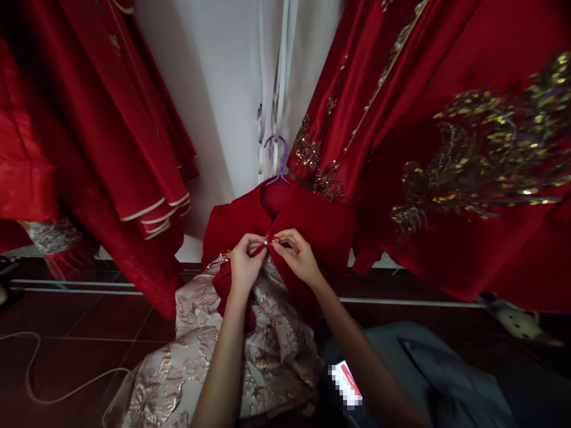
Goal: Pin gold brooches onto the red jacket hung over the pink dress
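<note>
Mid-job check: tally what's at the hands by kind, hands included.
Red jacket: 1
Hands: 2, left hand and right hand, both pinching its front
Purple hanger: 1
Pale brocade cloth: 1
Total: 5

Beneath you the dark red tiled floor (pixel 80 321) carried a pale cord (pixel 27 370) looping at your left and a pooled pink brocade skirt (pixel 169 380).

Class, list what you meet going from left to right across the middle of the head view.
cream-trimmed red robe → left hand → pearl fastening → right hand → gold-embroidered red gown
</note>
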A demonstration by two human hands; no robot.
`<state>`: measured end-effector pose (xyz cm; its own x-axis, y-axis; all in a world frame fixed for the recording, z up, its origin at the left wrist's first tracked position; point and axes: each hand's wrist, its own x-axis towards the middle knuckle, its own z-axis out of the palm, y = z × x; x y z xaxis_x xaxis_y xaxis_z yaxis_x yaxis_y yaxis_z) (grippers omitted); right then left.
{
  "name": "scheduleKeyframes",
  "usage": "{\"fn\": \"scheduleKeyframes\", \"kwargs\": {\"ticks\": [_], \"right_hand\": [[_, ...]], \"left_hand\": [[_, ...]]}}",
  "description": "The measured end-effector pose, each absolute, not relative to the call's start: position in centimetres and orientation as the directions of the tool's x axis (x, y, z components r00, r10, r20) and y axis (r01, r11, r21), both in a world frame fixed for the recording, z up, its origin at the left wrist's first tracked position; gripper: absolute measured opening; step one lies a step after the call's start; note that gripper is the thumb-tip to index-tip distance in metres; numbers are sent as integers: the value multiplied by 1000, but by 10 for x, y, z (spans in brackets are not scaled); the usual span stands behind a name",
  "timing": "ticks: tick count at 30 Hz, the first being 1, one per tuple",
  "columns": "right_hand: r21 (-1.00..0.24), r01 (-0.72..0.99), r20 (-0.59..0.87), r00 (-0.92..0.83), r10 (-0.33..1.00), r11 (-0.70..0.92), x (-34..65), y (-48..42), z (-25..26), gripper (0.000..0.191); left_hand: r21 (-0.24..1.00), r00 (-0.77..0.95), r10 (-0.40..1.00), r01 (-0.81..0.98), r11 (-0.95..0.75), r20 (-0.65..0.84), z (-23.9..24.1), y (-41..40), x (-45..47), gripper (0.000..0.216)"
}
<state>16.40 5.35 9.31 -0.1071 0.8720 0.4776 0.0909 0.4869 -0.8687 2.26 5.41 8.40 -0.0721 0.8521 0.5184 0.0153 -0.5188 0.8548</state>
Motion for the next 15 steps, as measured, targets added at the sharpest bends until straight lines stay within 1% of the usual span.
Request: {"fn": "scheduleKeyframes", "kwargs": {"ticks": [3,9,12,15], "right_hand": [[-856,138,490,-90,867,498,160,48,96,23],[-807,244,545,-41,837,538,163,43,106,21],[-809,257,538,-38,842,529,164,41,108,21],[-810,256,548,9,836,528,163,40,108,21]], "left_hand": [[853,-73,853,120,-507,517,84,51,23,9],[826,-54,845,252,-504,532,91,41,18,16],[802,-15,845,321,-503,535,97,37,16,18],[752,47,832,404,-521,552,105,32,16,19]]}}
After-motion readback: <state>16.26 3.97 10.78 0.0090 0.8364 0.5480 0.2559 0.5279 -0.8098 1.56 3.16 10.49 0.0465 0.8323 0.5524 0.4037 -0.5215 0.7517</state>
